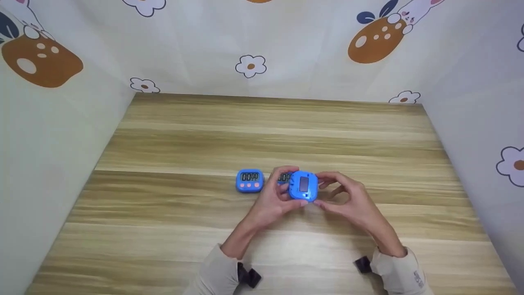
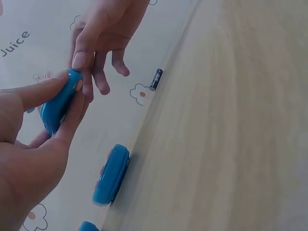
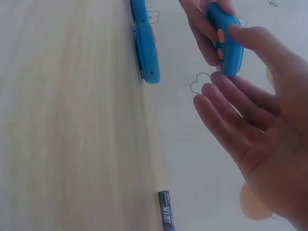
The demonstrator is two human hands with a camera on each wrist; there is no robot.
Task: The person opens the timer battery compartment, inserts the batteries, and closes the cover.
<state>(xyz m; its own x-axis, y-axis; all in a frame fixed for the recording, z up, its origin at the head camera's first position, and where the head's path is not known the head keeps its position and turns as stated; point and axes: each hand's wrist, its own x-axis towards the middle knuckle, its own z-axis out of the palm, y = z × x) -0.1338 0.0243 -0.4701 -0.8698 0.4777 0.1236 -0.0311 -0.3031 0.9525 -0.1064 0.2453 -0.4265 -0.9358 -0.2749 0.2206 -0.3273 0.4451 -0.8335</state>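
Note:
A blue digital timer (image 1: 303,187) is held above the table, its back with a rectangular grey area turned toward the head camera. My left hand (image 1: 271,203) grips it by the left edge, thumb below and fingers above. At its right edge, my right hand (image 1: 355,203) pinches the same timer between thumb and index finger; the other fingers are off it in the right wrist view. Small orange-pink buttons show on the timer's front (image 3: 221,43) there. A second blue timer (image 1: 285,178) lies behind my left hand, mostly hidden by it.
A third blue timer (image 1: 249,180) lies face up left of my hands. On the wooden table (image 1: 184,229), a dark battery (image 2: 156,79) lies near the right hand, hidden in the head view. Patterned cloth walls (image 1: 196,53) stand at the back and both sides.

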